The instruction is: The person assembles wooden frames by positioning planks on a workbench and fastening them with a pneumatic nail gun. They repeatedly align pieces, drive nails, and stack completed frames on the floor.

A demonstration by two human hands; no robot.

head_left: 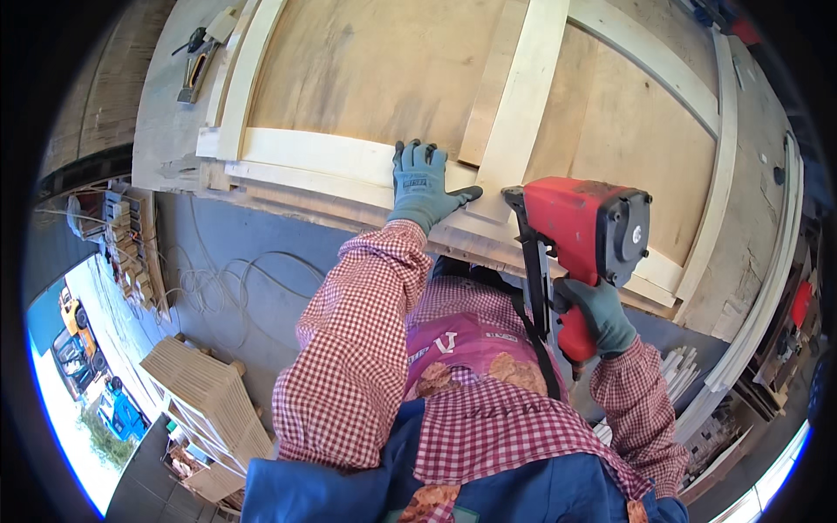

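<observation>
A large wooden panel [375, 65] framed with pale strips lies on the workbench in front of me. My left hand [423, 187], in a blue-grey work glove, rests flat with spread fingers on the near edge strip [323, 157]. Gloved the same way, my right hand [600, 315] is wrapped round the handle of a red and black nail gun [580, 222]. The gun's nose is over the near end of an upright strip [523, 105], to the right of my left hand; whether it touches the wood I cannot tell.
At the bench's far left lie a utility knife [199, 71] and a small dark tool [193, 39]. Cable or hose loops [231, 283] cover the floor at left, near a stack of wooden slats [205, 392]. Long pale strips [758, 296] lean along the right side. A forklift [78, 331] stands outside.
</observation>
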